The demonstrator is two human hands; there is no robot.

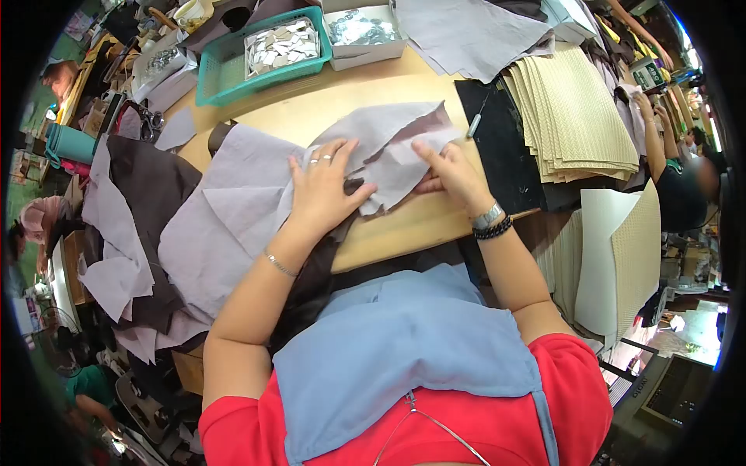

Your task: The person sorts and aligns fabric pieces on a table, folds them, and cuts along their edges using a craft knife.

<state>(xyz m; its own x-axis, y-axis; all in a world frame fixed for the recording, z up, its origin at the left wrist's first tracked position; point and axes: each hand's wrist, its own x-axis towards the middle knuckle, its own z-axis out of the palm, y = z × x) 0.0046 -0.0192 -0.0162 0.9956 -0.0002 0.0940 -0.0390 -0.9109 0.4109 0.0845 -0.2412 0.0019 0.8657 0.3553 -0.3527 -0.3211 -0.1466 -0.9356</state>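
Note:
A greyish-lilac sheet with a dark reverse side (388, 128) lies on the pale wooden table (373, 245), its right part lifted and folded. My left hand (322, 182) rests on the sheet with its fingers spread. At the sheet's right edge my right hand (453, 172) pinches the material between thumb and fingers. Larger lilac pieces (217, 210) spread to the left of my left hand, partly hanging over the table's edge. A silver pen-like tool (474, 126) lies on a black sheet (505, 155) to the right of my right hand.
A teal basket (221, 74) of small white pieces and a box of metallic parts (361, 35) stand at the back. Stacked cream textured sheets (571, 116) lie at the right, with more sheets (614, 260) below. A co-worker (684, 194) is at the far right.

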